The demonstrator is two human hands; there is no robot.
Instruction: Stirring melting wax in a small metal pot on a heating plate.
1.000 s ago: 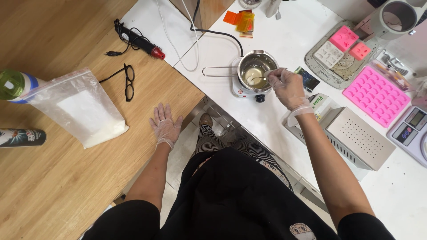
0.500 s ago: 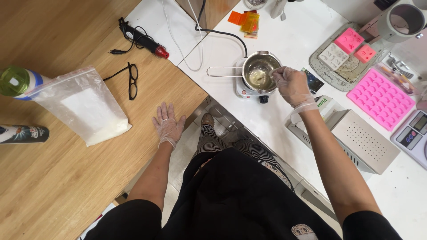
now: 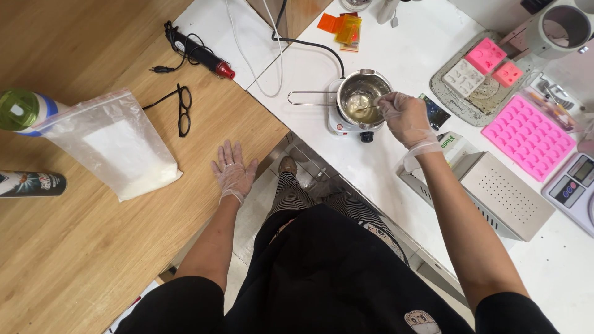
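My right hand [image 3: 405, 117], in a clear glove, grips a thin metal spoon [image 3: 366, 108] whose tip dips into a small steel pot [image 3: 361, 93]. The pot holds pale, partly melted stuff and sits on a small white hotplate [image 3: 339, 125]; its long handle points left. My left hand [image 3: 232, 170], also gloved, lies flat with spread fingers on the wooden table [image 3: 74, 247] near its corner, holding nothing.
On the wooden table: a zip bag of white powder [image 3: 117, 145], black glasses [image 3: 179, 111], a green-capped bottle [image 3: 21, 111], a dark can [image 3: 31, 184]. The white counter [image 3: 396, 49] carries pink moulds [image 3: 529, 136], a tray [image 3: 473, 99], a perforated metal box [image 3: 504, 195], a scale [image 3: 572, 185], a heat tool [image 3: 198, 52].
My right hand has shifted the spoon slightly inside the pot, a stirring motion. The left hand stays flat on the table. The view has drifted a little.
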